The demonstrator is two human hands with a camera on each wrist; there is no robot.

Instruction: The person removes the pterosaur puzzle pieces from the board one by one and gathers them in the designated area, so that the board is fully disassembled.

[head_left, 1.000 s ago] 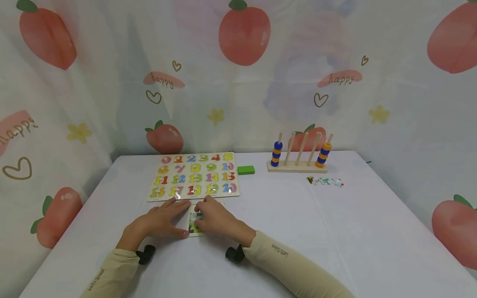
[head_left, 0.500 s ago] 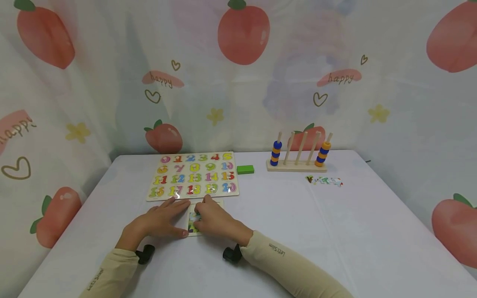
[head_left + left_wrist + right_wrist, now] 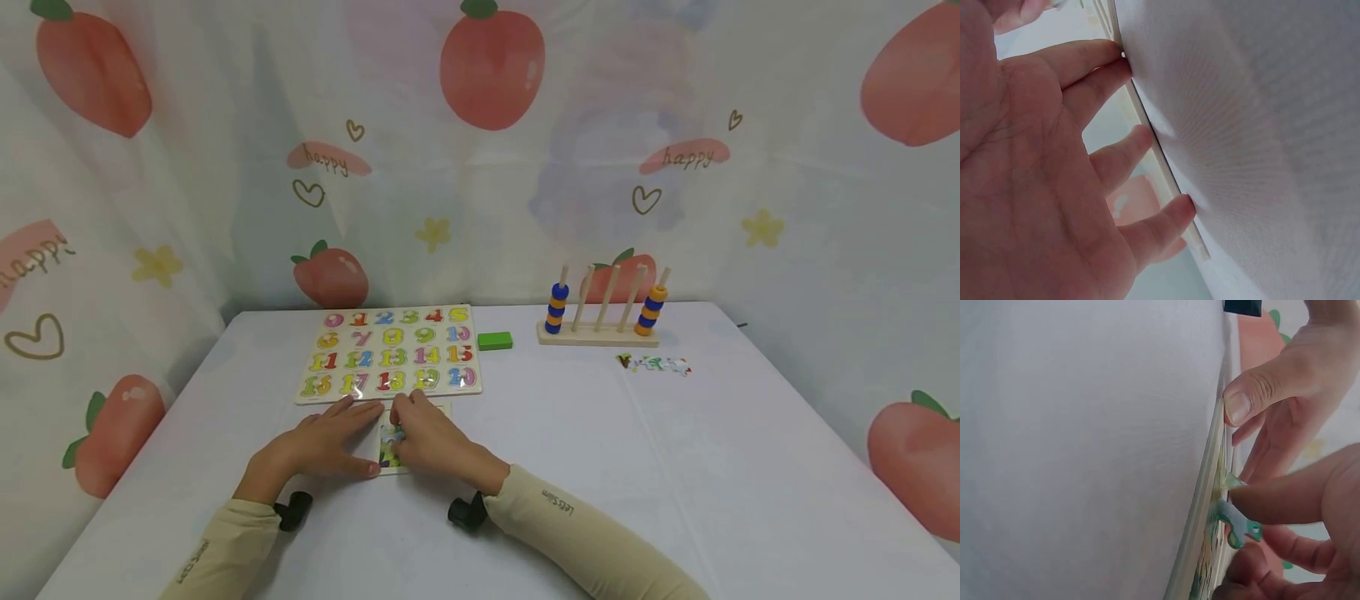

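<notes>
A small framed jigsaw board (image 3: 390, 470) with a green and blue picture lies in front of the person. The right hand (image 3: 431, 433) pinches a jigsaw piece (image 3: 1238, 524) between thumb and fingers. In the right wrist view that piece stands tilted over the board's face. The left hand (image 3: 322, 446) lies at the board's left side, fingers spread and fairly straight, its thumb on the near left corner. In the left wrist view the left fingertips (image 3: 1142, 134) reach down to the white cloth along a board edge. The right hand hides much of the jigsaw board in the head view.
Just behind the jigsaw board lies a number puzzle board (image 3: 390, 354). A green block (image 3: 495, 342) sits at its right side. Farther right stand a wooden bead rack (image 3: 598, 336) with blue and orange beads and a strip of joined jigsaw pieces (image 3: 654, 364).
The right hand shifts only slightly over the jigsaw board, uncovering a little different part of the picture. The left hand stays in place.
</notes>
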